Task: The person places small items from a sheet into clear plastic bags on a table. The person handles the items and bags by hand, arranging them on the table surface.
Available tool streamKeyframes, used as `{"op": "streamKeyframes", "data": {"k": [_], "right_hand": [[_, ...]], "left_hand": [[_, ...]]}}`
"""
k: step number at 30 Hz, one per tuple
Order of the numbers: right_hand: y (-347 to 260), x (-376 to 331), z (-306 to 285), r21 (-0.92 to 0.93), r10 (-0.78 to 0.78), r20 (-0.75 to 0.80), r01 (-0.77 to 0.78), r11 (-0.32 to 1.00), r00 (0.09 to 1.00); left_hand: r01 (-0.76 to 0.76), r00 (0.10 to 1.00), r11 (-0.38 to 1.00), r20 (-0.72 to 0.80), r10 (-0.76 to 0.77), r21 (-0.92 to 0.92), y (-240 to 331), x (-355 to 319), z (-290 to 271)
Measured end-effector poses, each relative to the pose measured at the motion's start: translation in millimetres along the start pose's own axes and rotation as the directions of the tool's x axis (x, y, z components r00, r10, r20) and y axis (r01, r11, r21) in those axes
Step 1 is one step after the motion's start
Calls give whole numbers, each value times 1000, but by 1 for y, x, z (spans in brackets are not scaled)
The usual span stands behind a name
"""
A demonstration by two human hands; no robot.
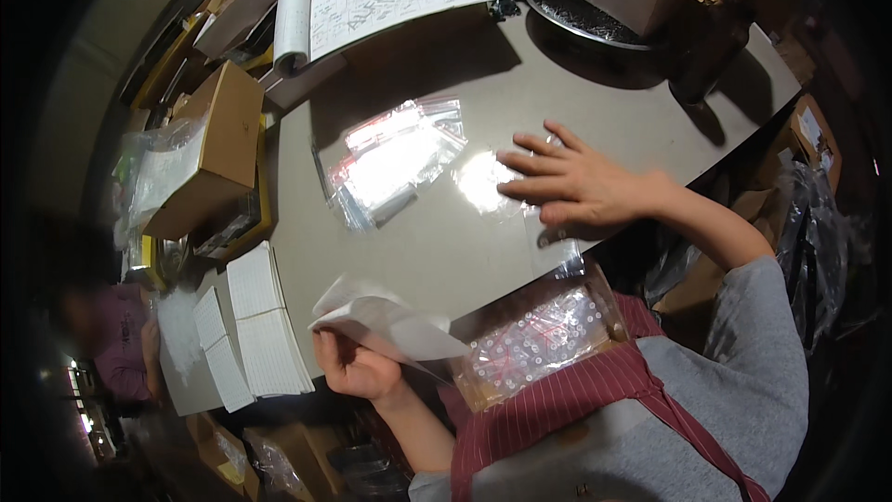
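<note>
My left hand (358, 367), at the table's near edge, is closed on thin white paper sheets (386, 323), which look blurred and curl up over the fingers. My right hand (585, 186) lies spread, palm down, at a shiny clear plastic bag (485, 181) on the table. What is under the palm is hidden. Beyond the paper, towards the table's middle, is a loose pile of clear zip bags (395, 153) with red strips. Against my apron sits an open box (478, 390) of clear plastic packets (544, 335) holding small round whitish pieces.
Two paper stacks (265, 316) lie at the left of the grey table (446, 265). A cardboard box (228, 144) stands behind them. At the back are a written pad (400, 0) and a round dark tray (590, 19). Another person (121, 339) is at far left.
</note>
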State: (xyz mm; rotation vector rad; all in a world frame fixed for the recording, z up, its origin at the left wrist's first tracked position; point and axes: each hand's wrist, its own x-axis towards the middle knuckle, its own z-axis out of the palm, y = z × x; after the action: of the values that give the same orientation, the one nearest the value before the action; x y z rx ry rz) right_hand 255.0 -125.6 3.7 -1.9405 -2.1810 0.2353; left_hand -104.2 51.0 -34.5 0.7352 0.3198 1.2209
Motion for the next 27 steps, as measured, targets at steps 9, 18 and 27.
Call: {"op": "streamKeyframes", "data": {"k": [9, 18, 27], "right_hand": [[-74, -22, 10, 575, -375, -111, 367, 731, 920], [-68, 5, -39, 635, 33, -444, 289, 716, 895], [-79, 40, -27, 343, -118, -356, 247, 906, 927]], "left_hand": [[12, 999, 993, 45, -18, 118, -1, -2, 28], [96, 991, 837, 26, -131, 538, -11, -6, 47], [-154, 974, 597, 221, -41, 788, -31, -13, 93]]}}
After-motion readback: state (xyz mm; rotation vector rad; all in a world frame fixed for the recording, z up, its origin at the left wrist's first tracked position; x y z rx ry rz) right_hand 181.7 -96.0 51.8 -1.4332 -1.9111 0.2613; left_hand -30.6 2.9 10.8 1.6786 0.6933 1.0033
